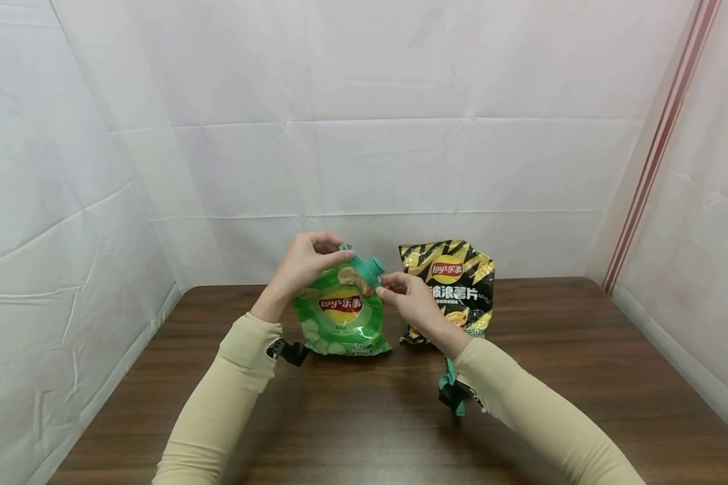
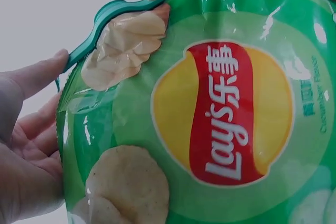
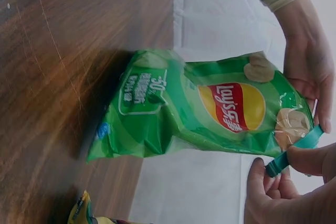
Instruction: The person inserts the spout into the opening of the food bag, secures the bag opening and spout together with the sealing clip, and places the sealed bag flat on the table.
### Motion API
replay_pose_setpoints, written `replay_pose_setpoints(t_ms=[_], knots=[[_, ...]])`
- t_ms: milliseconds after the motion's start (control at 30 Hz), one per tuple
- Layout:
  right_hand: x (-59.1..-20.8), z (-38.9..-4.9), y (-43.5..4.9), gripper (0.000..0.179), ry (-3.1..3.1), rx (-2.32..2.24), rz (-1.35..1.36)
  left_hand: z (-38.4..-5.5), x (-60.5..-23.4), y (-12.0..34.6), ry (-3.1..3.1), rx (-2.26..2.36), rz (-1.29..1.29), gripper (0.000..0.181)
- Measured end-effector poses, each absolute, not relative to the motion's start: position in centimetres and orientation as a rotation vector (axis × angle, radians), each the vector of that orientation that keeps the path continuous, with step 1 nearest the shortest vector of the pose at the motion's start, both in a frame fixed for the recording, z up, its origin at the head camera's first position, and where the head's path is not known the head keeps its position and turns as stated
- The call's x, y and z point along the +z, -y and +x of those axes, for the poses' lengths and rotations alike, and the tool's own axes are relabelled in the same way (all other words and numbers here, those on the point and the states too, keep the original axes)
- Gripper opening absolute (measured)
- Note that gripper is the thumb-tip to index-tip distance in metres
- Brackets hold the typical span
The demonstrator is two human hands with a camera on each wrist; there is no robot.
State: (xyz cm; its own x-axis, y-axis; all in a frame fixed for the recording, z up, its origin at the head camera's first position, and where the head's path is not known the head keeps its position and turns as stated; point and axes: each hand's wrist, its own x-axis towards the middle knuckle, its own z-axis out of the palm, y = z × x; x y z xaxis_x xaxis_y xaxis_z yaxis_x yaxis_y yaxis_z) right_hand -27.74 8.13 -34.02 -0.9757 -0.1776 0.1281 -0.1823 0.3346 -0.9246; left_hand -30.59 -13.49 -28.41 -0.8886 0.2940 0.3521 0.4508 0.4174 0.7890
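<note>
A green Lay's chip bag (image 1: 342, 330) stands on the table with a teal bag clip (image 1: 364, 268) across its top edge. My left hand (image 1: 303, 266) pinches the clip's left end, thumb in front, with some fingers partly behind the bag in the left wrist view. At the clip's other end, my right hand (image 1: 417, 303) pinches it between thumb and fingers, as the right wrist view also shows the clip (image 3: 294, 151). The bag's top edge lies along the clip; whether the clip is fastened I cannot tell.
A black and yellow Lay's bag (image 1: 461, 279) stands to the right, partly behind my right hand. Beneath the right forearm, a second teal clip (image 1: 460, 408) lies on the brown wooden table (image 1: 364, 417). White cloth walls (image 1: 382, 168) rise behind and at both sides.
</note>
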Motion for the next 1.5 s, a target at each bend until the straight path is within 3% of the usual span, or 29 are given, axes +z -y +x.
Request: replay_pose_setpoints(t_ms=[467, 933, 1500], knots=[[-33.9, -28.6, -7.9, 0.048, 2.518, 1.877, 0.502, -30.4, -28.6, 12.8, 2.425, -1.539, -0.566, 0.028], [-33.6, -29.1, -6.9, 0.039, 2.5, 2.022, 0.366, -30.3, -28.8, 12.7, 2.415, -1.537, -0.505, 0.028], [-33.3, -28.9, -7.1, 0.041, 2.472, 2.068, 0.308, -30.1, -29.0, 12.4, 2.349, -1.495, -0.567, 0.025]])
